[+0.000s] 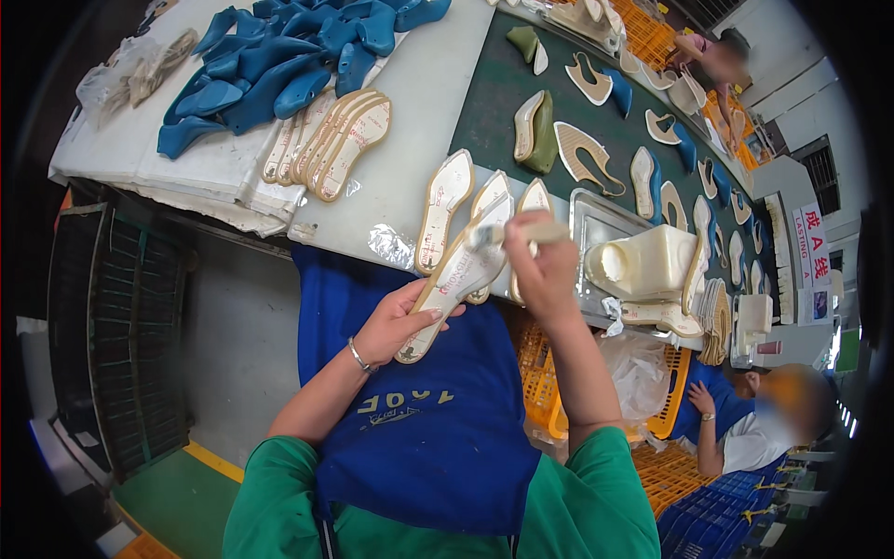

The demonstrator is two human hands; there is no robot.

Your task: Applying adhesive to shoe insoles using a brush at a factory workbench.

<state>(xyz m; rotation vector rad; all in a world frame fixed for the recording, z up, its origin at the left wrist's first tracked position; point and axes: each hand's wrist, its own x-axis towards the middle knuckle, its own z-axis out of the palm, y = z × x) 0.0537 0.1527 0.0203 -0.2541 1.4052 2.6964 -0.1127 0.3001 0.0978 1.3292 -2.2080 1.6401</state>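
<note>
Holding insole (456,281) in left hand (402,326), clamped near its lower end, thumb on top, fingers wrapped under. Insole sits tilted above apron (419,456) and table (414,102) edge, far end overlapping loose insoles (445,210) on the table. Right hand (540,265) closed on brush (486,236), head at insole's upper face; touching or just above, cannot tell. Bracelet (359,356) on left wrist. Left of the loose ones: insole pile (349,144), fanned, with blue lasts (279,61) heaped just beyond and plastic bag (121,74) at far left. Right of right hand: metal tray (598,210) with white container (656,261), mouth facing the hand. Green belt (486,116) beyond carries uppers (591,92), more insoles and lasts. Orange basket (535,377) below table edge. Co-worker (745,438) at lower right, another (712,61) at upper right, by the belt's far side
</note>
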